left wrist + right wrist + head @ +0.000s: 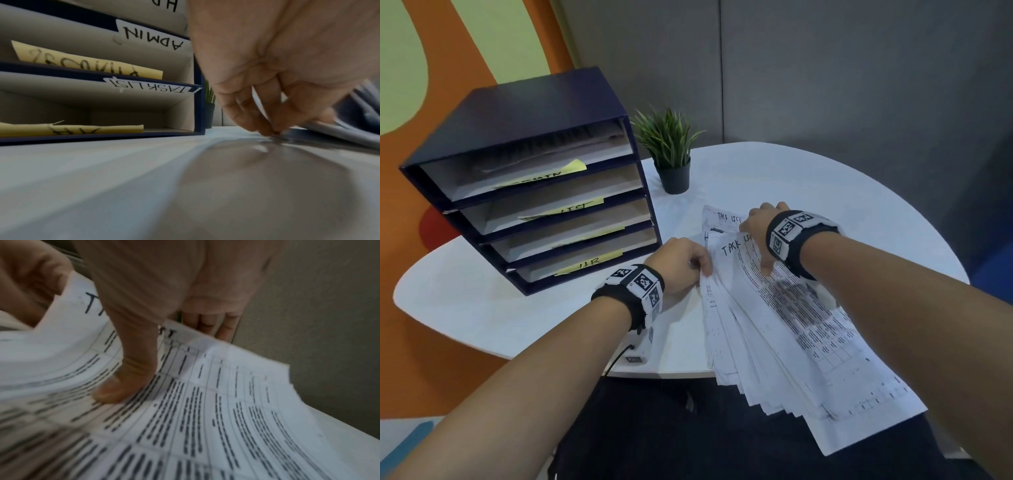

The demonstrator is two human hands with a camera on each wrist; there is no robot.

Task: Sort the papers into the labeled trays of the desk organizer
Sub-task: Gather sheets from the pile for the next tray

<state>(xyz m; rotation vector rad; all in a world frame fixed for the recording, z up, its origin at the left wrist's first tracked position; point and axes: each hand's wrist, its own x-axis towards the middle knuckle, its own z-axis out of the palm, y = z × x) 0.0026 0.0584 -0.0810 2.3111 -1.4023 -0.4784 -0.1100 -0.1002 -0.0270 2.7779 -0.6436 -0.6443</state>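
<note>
A fanned stack of printed papers (784,346) lies on the white table (842,178), its near end hanging over the front edge. The top sheet (205,402) is a table headed "TASK LIST". My right hand (756,243) holds the top sheets, with the thumb (117,389) pressed on the print and the fingers curled over the far edge. My left hand (700,270) pinches the stack's left edge (349,134) with curled fingertips (265,129). The dark blue organizer (544,113) stands to the left, with trays labelled ADMIN (154,38) and TASK LIST (150,86).
A small potted plant (669,144) stands right of the organizer, behind the papers. Grey partition panels (859,85) close off the back. A small white device with a cable (635,356) sits at the table's front edge under my left wrist.
</note>
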